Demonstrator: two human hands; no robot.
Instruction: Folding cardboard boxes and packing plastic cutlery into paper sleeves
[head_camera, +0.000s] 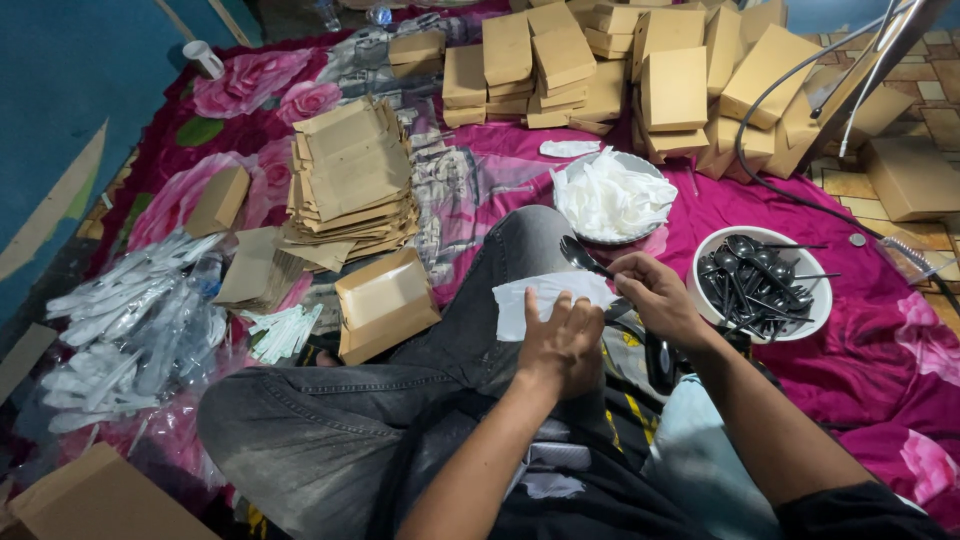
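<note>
While the left hand (562, 345) flattens a white napkin (545, 300), the right hand (655, 295) pinches a black spoon (583, 257).

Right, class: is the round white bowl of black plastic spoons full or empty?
Partly full: the round white bowl holds a loose heap of black plastic spoons, with bare inner wall showing at its right side.

The left hand (562, 345) presses flat on a white napkin (545, 300) spread over the person's knee. The right hand (655, 295) pinches a black spoon (583, 256) just above the napkin's edge. Beside it, a white bowl (815, 305) holds more black spoons, and a plate (570, 180) carries a heap of napkins. Brown boxes (675, 85) are stacked beyond on the floral blanket (870, 370). Flat brown envelopes (355, 175) and wrapped cutlery packs (130, 325) lie to the left.
</note>
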